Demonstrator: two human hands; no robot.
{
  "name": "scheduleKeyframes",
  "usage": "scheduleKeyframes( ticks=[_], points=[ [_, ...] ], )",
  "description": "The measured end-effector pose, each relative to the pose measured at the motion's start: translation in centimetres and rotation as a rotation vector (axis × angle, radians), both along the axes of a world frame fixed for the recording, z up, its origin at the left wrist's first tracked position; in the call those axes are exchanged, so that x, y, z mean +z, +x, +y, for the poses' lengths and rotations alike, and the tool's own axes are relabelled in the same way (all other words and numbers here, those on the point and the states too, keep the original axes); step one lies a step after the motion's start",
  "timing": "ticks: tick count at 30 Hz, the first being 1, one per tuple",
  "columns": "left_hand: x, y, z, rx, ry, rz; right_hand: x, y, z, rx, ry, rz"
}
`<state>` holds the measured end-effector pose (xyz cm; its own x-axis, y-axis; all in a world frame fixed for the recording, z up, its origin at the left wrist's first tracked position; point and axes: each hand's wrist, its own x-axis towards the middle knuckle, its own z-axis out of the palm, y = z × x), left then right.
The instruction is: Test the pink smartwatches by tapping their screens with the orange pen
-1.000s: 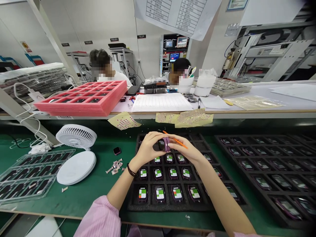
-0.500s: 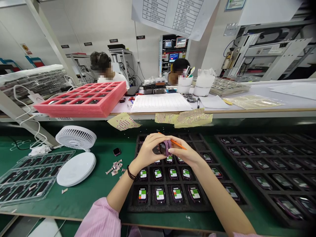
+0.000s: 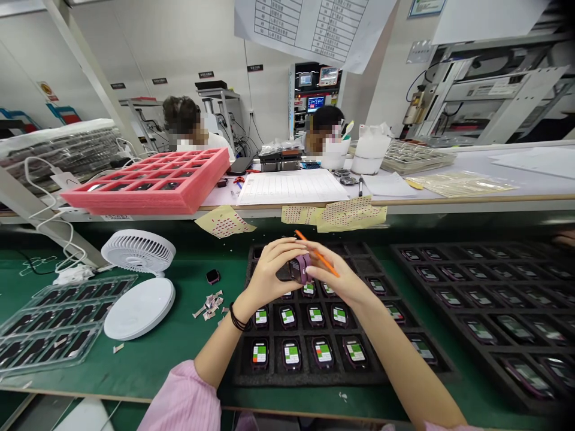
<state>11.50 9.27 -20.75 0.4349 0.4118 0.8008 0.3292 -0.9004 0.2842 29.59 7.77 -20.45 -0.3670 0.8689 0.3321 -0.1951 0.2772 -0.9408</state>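
- Grip of the left hand (image 3: 268, 269): thumb and fingers were closed on a purple-cased smartwatch (image 3: 305, 267), held on edge with its dark face turned toward the palm.
- Grip of the right hand (image 3: 335, 274): the fingers clasped a slim orange stick (image 3: 317, 252), slanted across the hand, while the thumb lay against the watch's side.
- Position: the held smartwatch was raised above the far part of a black foam tray (image 3: 309, 378), clear of its pockets.
- Tray contents: watches with lit green-and-white screens (image 3: 291, 353) lay face up in separate pockets, and some of those screens also bore a red patch.
- Right side: a second black foam tray (image 3: 449, 329) held further watches.
- Left side: a single small watch (image 3: 212, 276) and a heap of pale scraps (image 3: 209, 305) lay on the green tabletop (image 3: 157, 365), near a white fan (image 3: 139, 308).
- Behind: a pink foam tray (image 3: 188, 194) stood on the raised shelf.
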Motion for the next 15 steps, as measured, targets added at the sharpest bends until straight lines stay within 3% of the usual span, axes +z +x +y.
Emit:
scheduleKeyframes(
  ticks=[5, 10, 15],
  points=[
    [-0.2, -0.2, -0.1, -0.012, -0.123, -0.020, 0.9, 1.7, -0.8, -0.311, 0.284, 0.061],
    [-0.2, 0.0, -0.4, -0.052, -0.190, -0.023, 0.8, 2.4, -2.0, -0.345, 0.451, 0.134],
    [-0.1, 0.2, -0.7, -0.014, -0.241, -0.028, 0.5, 2.2, -2.2, -0.443, 0.548, 0.093]
  ],
)
